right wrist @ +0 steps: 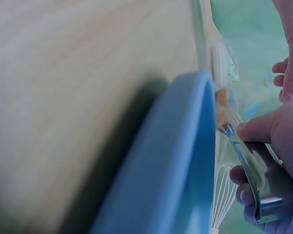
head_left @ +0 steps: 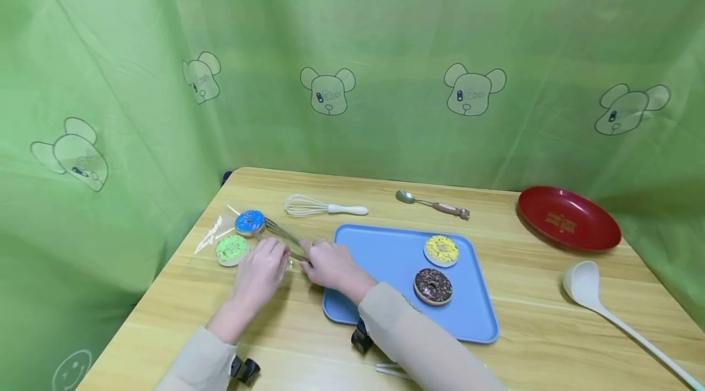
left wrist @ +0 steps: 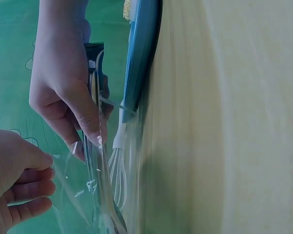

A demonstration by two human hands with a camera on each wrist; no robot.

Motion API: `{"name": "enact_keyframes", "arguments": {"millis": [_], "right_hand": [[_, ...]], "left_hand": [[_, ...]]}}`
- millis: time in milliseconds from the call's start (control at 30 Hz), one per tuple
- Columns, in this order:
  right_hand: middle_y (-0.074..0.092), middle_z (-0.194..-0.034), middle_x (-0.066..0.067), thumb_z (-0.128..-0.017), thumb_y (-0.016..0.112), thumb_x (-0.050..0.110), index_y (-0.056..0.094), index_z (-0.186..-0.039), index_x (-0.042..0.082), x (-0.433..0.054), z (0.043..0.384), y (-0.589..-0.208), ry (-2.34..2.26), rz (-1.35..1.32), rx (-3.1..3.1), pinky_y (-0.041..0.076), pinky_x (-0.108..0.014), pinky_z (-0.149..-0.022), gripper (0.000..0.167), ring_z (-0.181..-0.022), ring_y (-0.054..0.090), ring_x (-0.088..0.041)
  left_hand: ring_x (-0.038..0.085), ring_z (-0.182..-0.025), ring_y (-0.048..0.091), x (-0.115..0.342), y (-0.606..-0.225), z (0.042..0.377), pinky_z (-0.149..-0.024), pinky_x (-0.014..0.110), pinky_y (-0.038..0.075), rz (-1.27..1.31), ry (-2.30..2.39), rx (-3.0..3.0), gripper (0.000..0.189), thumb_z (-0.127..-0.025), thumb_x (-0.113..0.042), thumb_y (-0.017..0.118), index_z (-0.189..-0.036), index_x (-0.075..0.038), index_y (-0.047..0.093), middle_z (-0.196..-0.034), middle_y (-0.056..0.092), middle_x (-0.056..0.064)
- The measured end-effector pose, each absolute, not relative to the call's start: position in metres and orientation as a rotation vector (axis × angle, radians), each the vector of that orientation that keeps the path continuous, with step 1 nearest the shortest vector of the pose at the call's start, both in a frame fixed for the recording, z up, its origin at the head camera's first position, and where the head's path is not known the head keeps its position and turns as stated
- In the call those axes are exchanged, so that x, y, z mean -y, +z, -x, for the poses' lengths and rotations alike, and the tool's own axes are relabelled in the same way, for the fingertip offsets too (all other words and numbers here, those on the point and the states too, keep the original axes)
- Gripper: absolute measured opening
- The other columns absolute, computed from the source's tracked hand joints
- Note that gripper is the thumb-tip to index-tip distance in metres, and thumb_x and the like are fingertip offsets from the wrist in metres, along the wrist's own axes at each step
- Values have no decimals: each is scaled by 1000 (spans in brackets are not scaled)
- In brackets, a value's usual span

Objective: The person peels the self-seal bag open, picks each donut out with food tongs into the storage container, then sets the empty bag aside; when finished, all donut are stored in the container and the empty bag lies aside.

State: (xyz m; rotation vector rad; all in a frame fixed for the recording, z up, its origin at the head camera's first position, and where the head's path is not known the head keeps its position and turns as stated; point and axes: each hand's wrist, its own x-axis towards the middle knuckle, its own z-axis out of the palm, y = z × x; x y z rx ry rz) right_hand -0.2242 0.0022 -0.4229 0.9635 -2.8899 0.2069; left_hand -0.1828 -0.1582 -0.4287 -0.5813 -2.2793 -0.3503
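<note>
My right hand (head_left: 330, 265) grips a pair of metal tongs (right wrist: 256, 168) near their bent end, thumb on one arm and fingers curled beneath. The slotted ends of the tongs reach left to a blue-iced doughnut (head_left: 250, 222). My left hand (head_left: 263, 265) pinches the edge of a clear plastic bag (left wrist: 78, 192) between thumb and fingers. In the left wrist view the bag's film surrounds the far part of the tongs. A green-iced doughnut (head_left: 231, 249) lies just left of my left hand, and the bag overlaps both doughnuts in the head view.
A blue tray (head_left: 380, 244) beside my right hand carries a yellow doughnut (head_left: 441, 250) and a chocolate doughnut (head_left: 432, 286). Behind are a white whisk (head_left: 325, 207) and a spoon (head_left: 432, 203). A red plate (head_left: 569, 218) and a white ladle (head_left: 584, 286) lie right.
</note>
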Motion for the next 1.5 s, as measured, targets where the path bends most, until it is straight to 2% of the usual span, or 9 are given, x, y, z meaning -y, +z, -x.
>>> {"name": "enact_keyframes", "arguments": {"millis": [133, 300, 500, 733, 867, 1033, 1267, 1500], "right_hand": [[63, -90, -9, -90, 58, 34, 48, -135, 9, -2, 224, -425, 253, -938, 2895, 39, -25, -42, 53, -59, 49, -14], [61, -86, -8, -89, 59, 39, 46, -137, 10, 2, 223, -428, 307, -890, 2917, 40, -26, -43, 58, -65, 50, -15], [59, -83, -7, -88, 59, 36, 42, -140, 12, 9, 223, -430, 305, -895, 2914, 37, -24, -38, 59, -56, 45, -13], [63, -100, -11, -89, 58, 32, 46, -137, 9, 12, 223, -430, 185, -940, 2859, 39, -25, -41, 55, -62, 50, -16], [63, -105, -12, -89, 58, 32, 46, -137, 10, 12, 223, -430, 162, -953, 2852, 41, -26, -43, 54, -64, 54, -17], [63, -107, -12, -90, 59, 32, 46, -137, 10, 12, 222, -428, 178, -967, 2859, 39, -23, -41, 53, -59, 52, -15], [63, -100, -9, -90, 59, 34, 47, -136, 11, 4, 219, -426, 182, -982, 2840, 43, -26, -44, 53, -64, 55, -17], [63, -94, -8, -90, 59, 34, 49, -134, 10, -11, 215, -422, 213, -1010, 2817, 44, -28, -45, 52, -61, 52, -15]], "left_hand": [[19, -66, 55, 159, -429, 183, -55, 28, 50, 574, -344, 2282, 12, -74, 0, 74, -81, -2, 64, -75, 59, 5], [19, -68, 56, 155, -428, 183, -58, 28, 52, 609, -357, 2276, 11, -75, 1, 72, -83, 0, 64, -77, 59, 6], [19, -69, 55, 153, -426, 182, -59, 29, 52, 635, -378, 2257, 10, -76, 2, 71, -83, 0, 64, -78, 58, 7], [20, -69, 56, 154, -427, 182, -60, 29, 52, 632, -378, 2249, 12, -75, 3, 71, -84, 1, 64, -79, 60, 8], [20, -69, 57, 154, -427, 181, -61, 29, 53, 634, -380, 2243, 12, -75, 3, 71, -84, 0, 64, -79, 60, 8], [19, -68, 56, 156, -429, 180, -60, 28, 52, 611, -370, 2259, 12, -75, 2, 72, -84, 0, 65, -78, 59, 7], [19, -66, 56, 156, -431, 181, -56, 27, 52, 581, -352, 2269, 10, -75, 1, 72, -81, -2, 65, -75, 59, 5], [19, -65, 56, 155, -432, 183, -50, 28, 50, 534, -360, 2295, 9, -76, -1, 72, -80, -3, 65, -75, 59, 5]]}}
